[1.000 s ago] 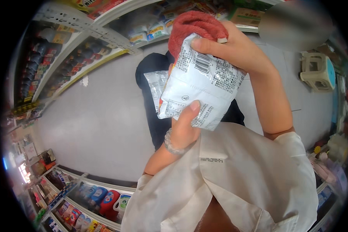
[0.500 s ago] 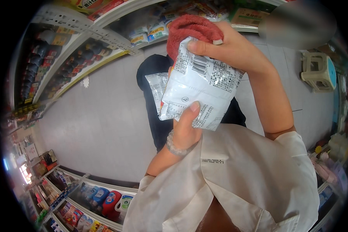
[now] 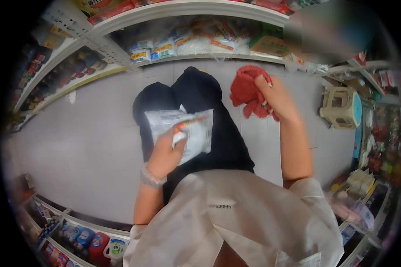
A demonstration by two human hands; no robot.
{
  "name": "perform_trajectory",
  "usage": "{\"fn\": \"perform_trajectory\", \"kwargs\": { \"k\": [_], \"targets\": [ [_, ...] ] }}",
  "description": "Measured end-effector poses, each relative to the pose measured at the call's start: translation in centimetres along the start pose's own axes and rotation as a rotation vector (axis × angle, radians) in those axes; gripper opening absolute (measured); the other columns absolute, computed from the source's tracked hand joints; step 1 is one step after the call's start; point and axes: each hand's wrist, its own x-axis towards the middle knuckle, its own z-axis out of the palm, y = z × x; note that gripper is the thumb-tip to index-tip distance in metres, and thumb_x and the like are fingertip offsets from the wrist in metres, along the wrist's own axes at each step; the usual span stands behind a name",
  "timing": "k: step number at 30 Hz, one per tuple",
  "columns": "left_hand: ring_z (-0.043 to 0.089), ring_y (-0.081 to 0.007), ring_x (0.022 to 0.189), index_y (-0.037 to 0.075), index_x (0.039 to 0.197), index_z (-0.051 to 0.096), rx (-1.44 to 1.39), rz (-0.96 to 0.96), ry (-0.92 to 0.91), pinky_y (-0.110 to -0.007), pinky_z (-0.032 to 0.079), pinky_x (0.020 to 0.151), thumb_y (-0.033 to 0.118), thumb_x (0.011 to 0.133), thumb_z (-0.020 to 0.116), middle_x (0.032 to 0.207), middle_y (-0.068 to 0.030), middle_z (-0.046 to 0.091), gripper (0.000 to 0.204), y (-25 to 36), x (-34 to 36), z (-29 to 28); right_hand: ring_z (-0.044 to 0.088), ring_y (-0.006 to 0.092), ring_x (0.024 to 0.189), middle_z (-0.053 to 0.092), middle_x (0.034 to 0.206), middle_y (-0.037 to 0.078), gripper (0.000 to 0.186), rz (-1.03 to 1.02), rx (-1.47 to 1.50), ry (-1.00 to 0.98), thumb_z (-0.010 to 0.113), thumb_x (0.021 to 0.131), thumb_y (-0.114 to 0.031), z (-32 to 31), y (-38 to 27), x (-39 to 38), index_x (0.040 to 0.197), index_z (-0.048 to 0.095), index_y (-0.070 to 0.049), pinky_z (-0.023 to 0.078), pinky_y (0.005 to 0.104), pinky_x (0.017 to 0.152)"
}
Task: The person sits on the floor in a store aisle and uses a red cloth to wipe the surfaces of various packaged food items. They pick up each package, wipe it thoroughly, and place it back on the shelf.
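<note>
In the head view, the red cloth (image 3: 247,86) has come away from the white packets (image 3: 196,144), which sat against it half a second ago; it is now at the upper right of centre, and the packets have moved down and left to just left of the frame's middle. The right hand (image 3: 275,100) grasps the bunched cloth, its lower edge hanging loose. The left hand (image 3: 166,151), a clear beaded bracelet (image 3: 153,176) at its wrist, grips the packets over the dark trousers (image 3: 194,91); motion blur hides exactly how its fingers lie. Bagged goods (image 3: 164,50) line a shelf at the upper middle, a beige stool (image 3: 332,107) stands at the right, and a red bottle (image 3: 98,247) sits at the lower left.
</note>
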Motion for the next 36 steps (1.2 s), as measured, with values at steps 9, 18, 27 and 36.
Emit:
{"fn": "perform_trajectory", "kwargs": {
  "k": [9, 18, 27, 36],
  "targets": [
    [0.048, -0.0288, 0.089, 0.000, 0.090, 0.056, 0.534, 0.296, 0.359, -0.035, 0.040, 0.077, 0.001, 0.063, 0.060, 0.097, -0.0131, 0.052, 0.028, 0.3, 1.9, -2.3, 0.051, 0.0054, 0.059, 0.060, 0.083, 0.006, 0.029, 0.120, -0.326, 0.117, 0.047, 0.078, -0.015, -3.1, 7.4, 9.6, 0.103, 0.054, -0.002, 0.035, 0.0192, 0.041],
    [0.041, -0.0380, 0.105, 0.003, 0.098, 0.057, 0.255, 0.224, 0.338, -0.041, 0.034, 0.088, 0.015, 0.054, 0.066, 0.120, -0.0218, 0.039, 0.046, -3.0, 4.3, -4.5, 0.054, 0.0353, 0.090, 0.053, 0.103, 0.026, 0.064, -0.006, -1.032, 0.171, 0.051, 0.071, -0.021, -7.1, 15.4, 29.7, 0.128, 0.028, -0.005, 0.042, 0.0364, 0.078],
    [0.051, -0.0328, 0.090, 0.004, 0.092, 0.059, 0.428, 0.297, 0.370, -0.046, 0.033, 0.084, 0.049, 0.070, 0.051, 0.106, -0.0214, 0.050, 0.050, -5.1, 4.9, -4.3, 0.052, 0.0299, 0.099, 0.052, 0.109, 0.020, 0.070, 0.096, -1.313, -0.007, 0.056, 0.070, -0.029, -10.0, 18.9, 41.6, 0.131, 0.026, -0.012, 0.040, 0.0336, 0.083],
    [0.051, -0.0318, 0.087, 0.003, 0.089, 0.059, 0.364, 0.310, 0.321, -0.046, 0.032, 0.083, 0.050, 0.070, 0.050, 0.102, -0.0208, 0.051, 0.052, -5.6, 5.6, -4.9, 0.056, 0.0342, 0.085, 0.058, 0.093, 0.019, 0.038, 0.124, -1.315, 0.725, 0.053, 0.072, -0.033, -10.3, 19.1, 43.2, 0.098, 0.059, -0.006, 0.044, 0.0380, 0.075]
  ]
}}
